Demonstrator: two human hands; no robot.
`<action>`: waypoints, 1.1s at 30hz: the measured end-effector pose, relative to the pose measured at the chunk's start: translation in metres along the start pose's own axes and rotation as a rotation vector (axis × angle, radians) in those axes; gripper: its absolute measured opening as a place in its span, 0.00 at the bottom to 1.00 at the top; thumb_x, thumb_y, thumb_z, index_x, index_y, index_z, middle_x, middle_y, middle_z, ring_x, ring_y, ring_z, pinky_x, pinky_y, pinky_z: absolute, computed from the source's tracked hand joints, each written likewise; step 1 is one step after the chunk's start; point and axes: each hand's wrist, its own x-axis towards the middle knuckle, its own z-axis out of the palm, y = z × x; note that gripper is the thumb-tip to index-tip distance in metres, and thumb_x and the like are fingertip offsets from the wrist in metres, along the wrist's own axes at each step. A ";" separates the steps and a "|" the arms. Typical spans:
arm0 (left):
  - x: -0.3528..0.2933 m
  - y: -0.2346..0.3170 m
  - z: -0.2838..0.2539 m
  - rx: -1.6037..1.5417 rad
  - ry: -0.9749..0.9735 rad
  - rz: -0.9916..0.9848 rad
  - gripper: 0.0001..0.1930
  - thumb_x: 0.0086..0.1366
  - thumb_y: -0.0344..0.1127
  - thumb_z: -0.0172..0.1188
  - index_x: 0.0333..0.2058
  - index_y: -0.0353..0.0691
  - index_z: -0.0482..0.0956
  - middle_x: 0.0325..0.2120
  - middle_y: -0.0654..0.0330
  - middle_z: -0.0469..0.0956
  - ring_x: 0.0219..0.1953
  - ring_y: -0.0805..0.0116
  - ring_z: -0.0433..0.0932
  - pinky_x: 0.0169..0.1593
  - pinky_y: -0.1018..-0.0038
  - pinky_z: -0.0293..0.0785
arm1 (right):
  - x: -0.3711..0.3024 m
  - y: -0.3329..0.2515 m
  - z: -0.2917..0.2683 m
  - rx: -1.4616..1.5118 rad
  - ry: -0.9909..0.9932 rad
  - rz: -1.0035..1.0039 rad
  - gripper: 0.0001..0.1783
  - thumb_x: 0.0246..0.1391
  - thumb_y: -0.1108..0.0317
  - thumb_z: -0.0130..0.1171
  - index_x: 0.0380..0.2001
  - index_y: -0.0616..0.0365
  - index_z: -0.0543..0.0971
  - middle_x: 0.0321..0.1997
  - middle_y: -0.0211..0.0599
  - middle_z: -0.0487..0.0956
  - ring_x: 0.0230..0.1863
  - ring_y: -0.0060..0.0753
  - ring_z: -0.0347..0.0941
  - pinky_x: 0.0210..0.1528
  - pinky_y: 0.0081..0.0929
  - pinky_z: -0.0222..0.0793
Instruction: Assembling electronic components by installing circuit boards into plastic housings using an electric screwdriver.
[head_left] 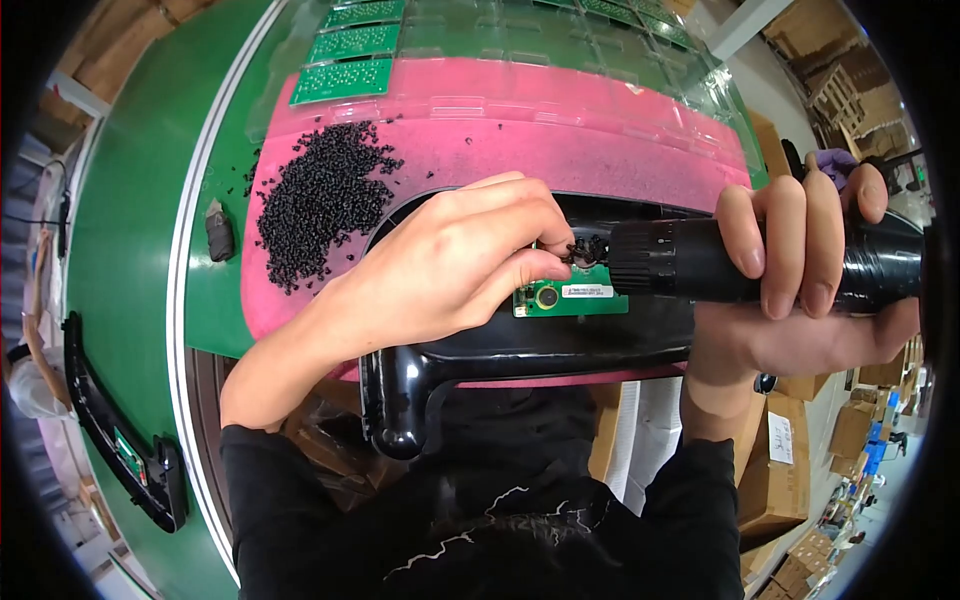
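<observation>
My right hand (800, 255) is wrapped around a thick black electric screwdriver (668, 258), lying almost level with its ribbed collar toward the left. Just off that collar, my left hand (465, 250) pinches a few small black screws (588, 250) between thumb and fingers; the screwdriver's bit cannot be made out among them. Beneath both hands is a green circuit board (605, 306) with a white label and a round part. It sits inside a glossy black plastic housing (530, 350), whose handle-like end points toward me at the lower left.
A heap of small black screws (325, 200) covers the left of the pink mat (520, 140). Clear plastic trays at the back hold green boards (340, 80). Another black housing (105, 425) lies far left, near a dark wrapped lump (219, 235). Cardboard boxes (780, 465) stand at right.
</observation>
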 end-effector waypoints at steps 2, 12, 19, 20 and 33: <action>-0.001 0.001 -0.001 -0.003 0.015 -0.038 0.09 0.51 0.22 0.66 0.31 0.30 0.74 0.30 0.54 0.77 0.31 0.59 0.76 0.35 0.70 0.73 | -0.001 0.004 -0.001 0.004 -0.026 -0.020 0.27 0.47 0.46 0.62 0.41 0.52 0.66 0.16 0.19 0.66 0.15 0.16 0.62 0.27 0.22 0.62; -0.008 -0.008 -0.005 0.064 0.068 0.058 0.14 0.47 0.26 0.69 0.32 0.29 0.77 0.30 0.52 0.78 0.31 0.57 0.78 0.36 0.68 0.74 | -0.004 0.027 -0.003 -0.009 -0.110 0.040 0.31 0.49 0.39 0.59 0.46 0.51 0.67 0.16 0.20 0.66 0.15 0.18 0.62 0.30 0.23 0.61; -0.014 -0.006 -0.013 0.332 0.134 0.062 0.08 0.47 0.23 0.68 0.27 0.32 0.77 0.23 0.56 0.77 0.27 0.61 0.77 0.34 0.71 0.72 | -0.006 0.027 -0.007 -0.131 -0.078 0.037 0.37 0.53 0.32 0.51 0.50 0.53 0.68 0.17 0.21 0.66 0.14 0.19 0.59 0.24 0.21 0.57; -0.012 -0.008 -0.016 0.325 0.191 0.023 0.07 0.48 0.23 0.67 0.26 0.33 0.78 0.23 0.58 0.78 0.25 0.62 0.77 0.32 0.71 0.71 | -0.006 0.024 -0.010 -0.176 -0.096 0.049 0.38 0.53 0.31 0.50 0.50 0.54 0.68 0.17 0.21 0.65 0.14 0.19 0.59 0.23 0.21 0.56; -0.022 -0.016 -0.015 0.118 -0.277 -0.127 0.07 0.54 0.29 0.65 0.33 0.34 0.79 0.28 0.57 0.81 0.31 0.59 0.79 0.35 0.68 0.76 | -0.016 0.041 -0.033 -0.524 0.139 0.117 0.32 0.56 0.33 0.47 0.41 0.55 0.66 0.13 0.26 0.64 0.13 0.21 0.56 0.23 0.25 0.57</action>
